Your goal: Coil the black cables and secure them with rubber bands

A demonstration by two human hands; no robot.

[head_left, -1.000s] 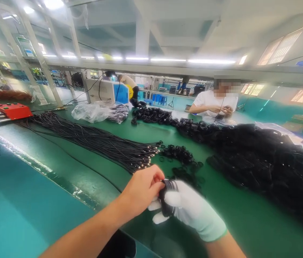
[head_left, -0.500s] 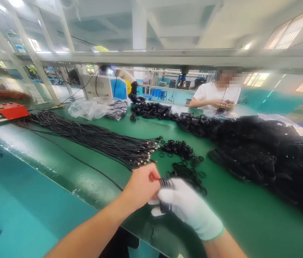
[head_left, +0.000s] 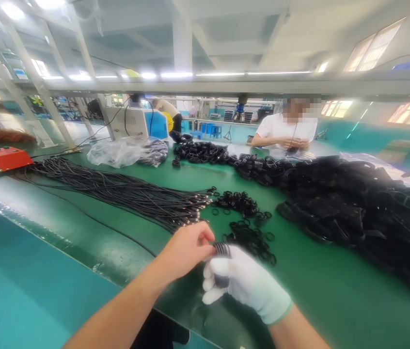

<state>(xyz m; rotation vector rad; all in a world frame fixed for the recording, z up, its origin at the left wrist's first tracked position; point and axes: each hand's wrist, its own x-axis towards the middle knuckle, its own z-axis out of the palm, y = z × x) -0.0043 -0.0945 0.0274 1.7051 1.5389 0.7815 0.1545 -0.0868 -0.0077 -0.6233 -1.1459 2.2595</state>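
Observation:
My right hand (head_left: 243,283), in a white glove, is closed around a coiled black cable (head_left: 222,249), whose stacked loops show above the thumb and between the fingers. Bare and pinched, my left hand (head_left: 192,245) has its fingertips against the left side of the coil; what is between them is hidden. Just beyond the hands lie two heaps of small black rings (head_left: 239,202). A bundle of straight black cables (head_left: 125,186) with metal plugs stretches out to the left.
A long mound of black coiled cables (head_left: 350,203) covers the right of the green table (head_left: 310,286). At the back are a clear plastic bag (head_left: 114,152) and a white-blue machine (head_left: 135,121). A red control box (head_left: 6,158) stands far left. Across the table sits a person (head_left: 288,128).
The view has shifted slightly, so the scene sits a little further left. Both hands stay together at the coil; my right gloved fingers have curled slightly closer around it.

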